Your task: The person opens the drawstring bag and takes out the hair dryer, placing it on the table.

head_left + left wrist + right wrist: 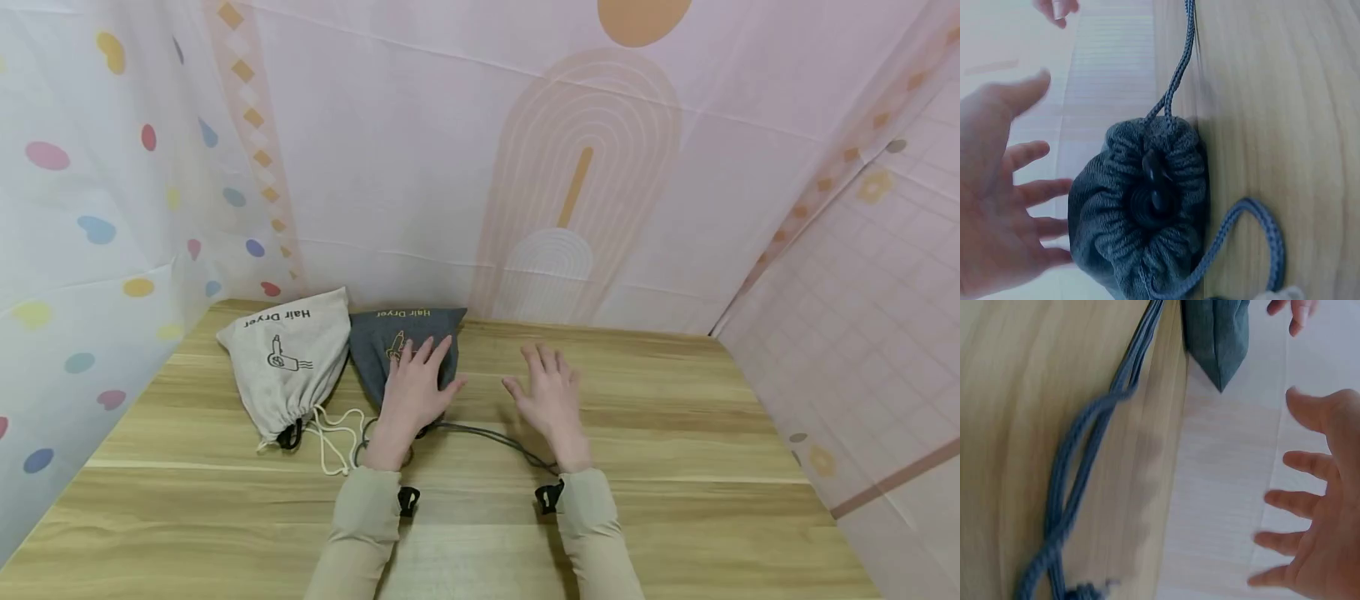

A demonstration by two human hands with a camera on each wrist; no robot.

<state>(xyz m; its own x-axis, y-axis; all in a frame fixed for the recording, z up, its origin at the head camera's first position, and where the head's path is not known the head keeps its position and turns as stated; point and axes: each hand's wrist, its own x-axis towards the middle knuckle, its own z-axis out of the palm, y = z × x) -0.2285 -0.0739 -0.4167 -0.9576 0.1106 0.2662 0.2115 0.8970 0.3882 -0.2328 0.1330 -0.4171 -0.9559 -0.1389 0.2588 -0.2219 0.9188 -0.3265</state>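
A dark grey drawstring bag (367,346) printed "Hair Dryer" lies toward the back of the wooden table. Over it my left hand (414,387) spreads its fingers and holds nothing. In the left wrist view the bag's gathered mouth (1154,206) shows a black loop inside. To the right, my right hand (551,396) hovers above the table with fingers apart, also holding nothing. The bag's blue-grey cord (487,432) runs from the mouth toward the right wrist. Beside the dark bag on the left lies a light grey drawstring bag (288,367) with the same print.
The light bag's cream cord (326,442) lies loosely curled between the two bags, and a black loop (289,435) pokes from its mouth. Patterned curtains (397,167) hang behind and on both sides of the wooden table (675,517).
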